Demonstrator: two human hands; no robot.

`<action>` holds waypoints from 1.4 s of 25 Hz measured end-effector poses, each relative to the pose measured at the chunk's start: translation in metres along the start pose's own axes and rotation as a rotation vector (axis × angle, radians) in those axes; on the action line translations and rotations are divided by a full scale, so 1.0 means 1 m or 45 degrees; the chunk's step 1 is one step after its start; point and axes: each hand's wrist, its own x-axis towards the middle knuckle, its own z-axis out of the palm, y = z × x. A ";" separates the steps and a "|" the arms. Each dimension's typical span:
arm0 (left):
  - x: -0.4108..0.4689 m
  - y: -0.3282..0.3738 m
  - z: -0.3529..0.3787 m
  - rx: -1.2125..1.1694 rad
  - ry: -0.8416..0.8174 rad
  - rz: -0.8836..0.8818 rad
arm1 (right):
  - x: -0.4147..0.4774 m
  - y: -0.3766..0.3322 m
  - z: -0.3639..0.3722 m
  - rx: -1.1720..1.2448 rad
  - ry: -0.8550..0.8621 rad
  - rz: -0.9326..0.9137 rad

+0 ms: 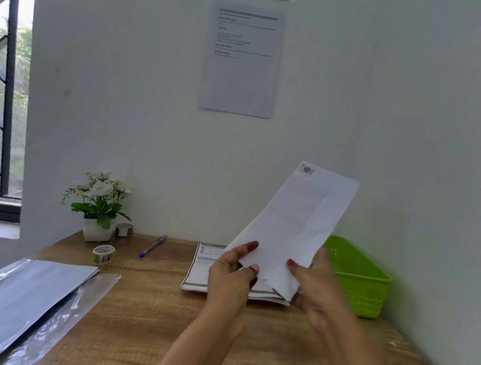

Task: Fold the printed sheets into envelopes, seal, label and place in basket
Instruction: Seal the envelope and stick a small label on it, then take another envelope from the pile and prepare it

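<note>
Head view: my left hand point(230, 274) and right hand point(316, 290) pinch the folded sheet point(293, 220) at its lower corners; light, floppy paper, probably creases easily, so grip edges gently.

My left hand point(232, 271) and right hand point(315, 285) pinch the lower end of a folded sheet point(293, 223), raised, tilted toward 1 o'clock. Stack of printed sheets point(201, 268) on the table point(160, 328) beneath. Green basket point(357, 278) at 2 o'clock; pen point(153, 246) and tape roll point(103, 254) at 10.

Potted flowers point(98, 203), wall notice point(242, 61)
</note>
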 end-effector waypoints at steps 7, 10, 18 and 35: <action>0.064 -0.028 0.065 0.760 -0.293 -0.086 | 0.096 -0.013 -0.087 -0.535 0.312 0.022; 0.072 -0.049 0.076 1.010 -0.338 0.069 | 0.116 -0.013 -0.110 -0.890 0.367 0.090; 0.071 -0.065 0.080 1.237 -0.424 0.228 | 0.128 -0.022 -0.130 -1.674 0.421 0.105; 0.000 0.075 -0.067 1.171 -0.083 0.032 | -0.025 -0.008 0.106 -1.186 -0.263 -0.744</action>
